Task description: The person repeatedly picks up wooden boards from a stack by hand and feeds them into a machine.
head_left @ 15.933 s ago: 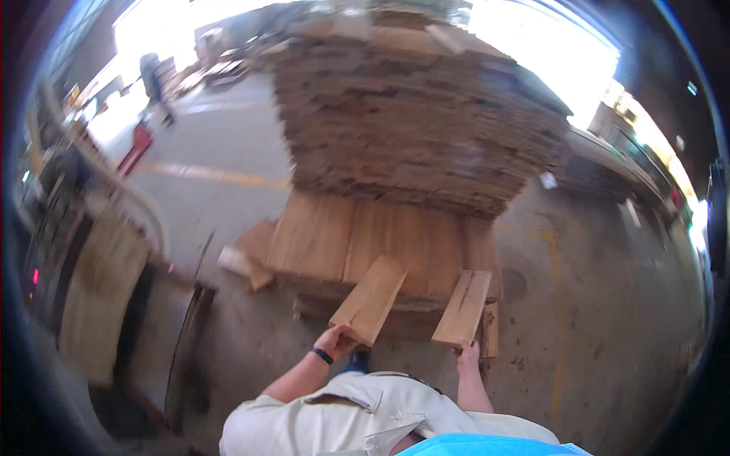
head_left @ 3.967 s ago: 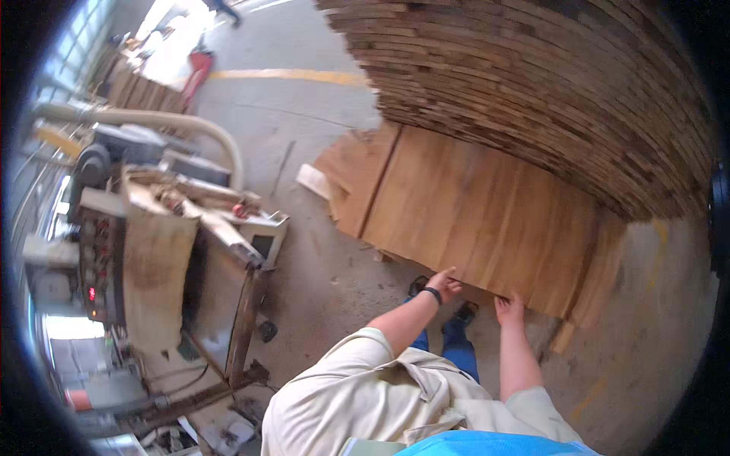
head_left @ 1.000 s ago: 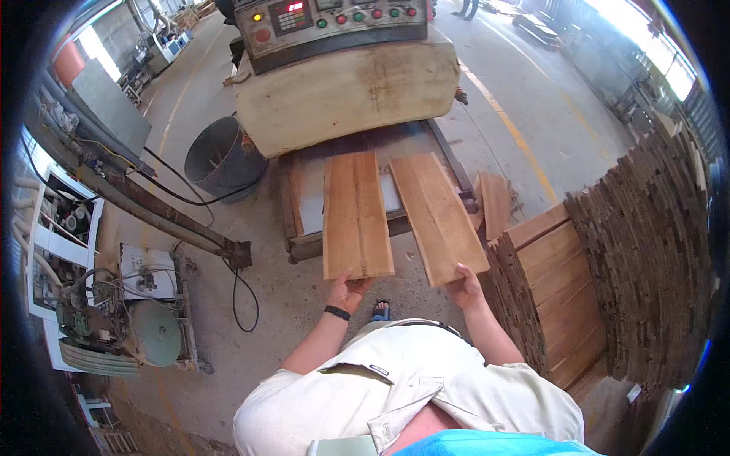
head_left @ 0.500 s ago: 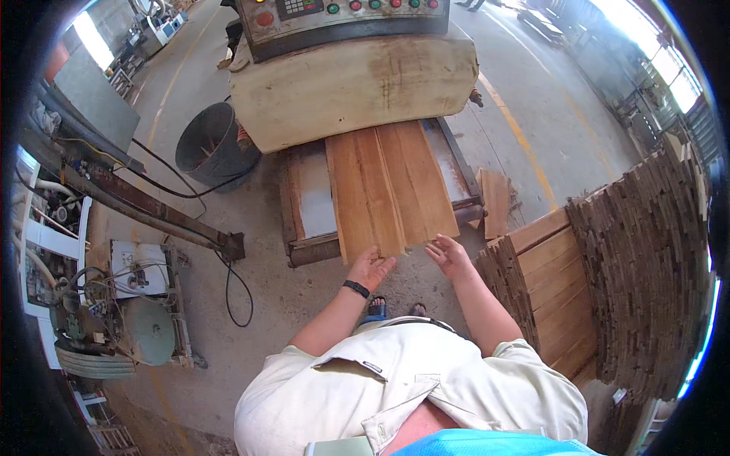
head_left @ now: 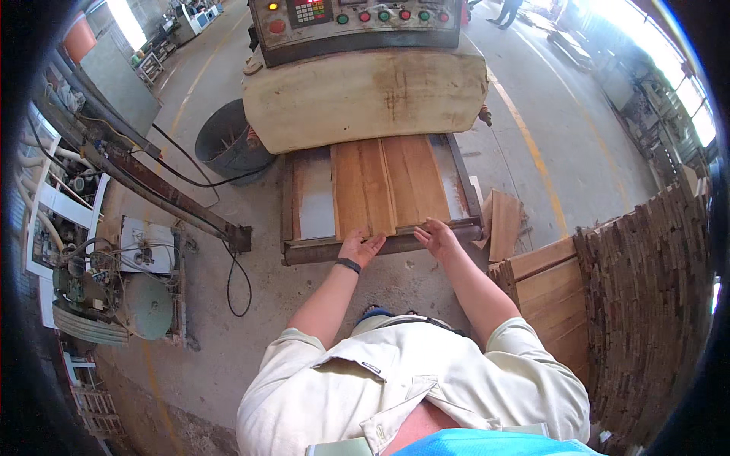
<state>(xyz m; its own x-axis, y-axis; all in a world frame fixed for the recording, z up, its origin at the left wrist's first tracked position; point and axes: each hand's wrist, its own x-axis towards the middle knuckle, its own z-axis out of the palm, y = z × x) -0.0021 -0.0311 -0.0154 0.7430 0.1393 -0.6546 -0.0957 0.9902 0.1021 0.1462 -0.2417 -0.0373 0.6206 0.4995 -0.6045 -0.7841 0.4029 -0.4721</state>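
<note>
Person stood bent over the infeed end of the machine, both arms out. Left hand (head_left: 360, 247), black band on the wrist, lay flat with fingers loosely spread against the near end of the left plank (head_left: 359, 188); right hand (head_left: 436, 236) the same on the right plank (head_left: 414, 181), fingers open and extended, palm low. Neither hand pinched or wrapped anything, which reads as pushing on the end grain rather than carrying

The two planks lay flat side by side, long edges touching, on the feed table (head_left: 312, 199), their far ends under the padded cream hood (head_left: 365, 95), probably kept square so they'd run in together. Bare grey table showed on either side

Behind the hood sat the control panel (head_left: 357, 19) with coloured buttons. A dark round bin (head_left: 226, 144) stood left of the machine, cables trailing over the concrete. To the person's right a tall stack of boards (head_left: 646, 304) stood within reach, a few offcuts (head_left: 502, 224) leaning at the table corner
</note>
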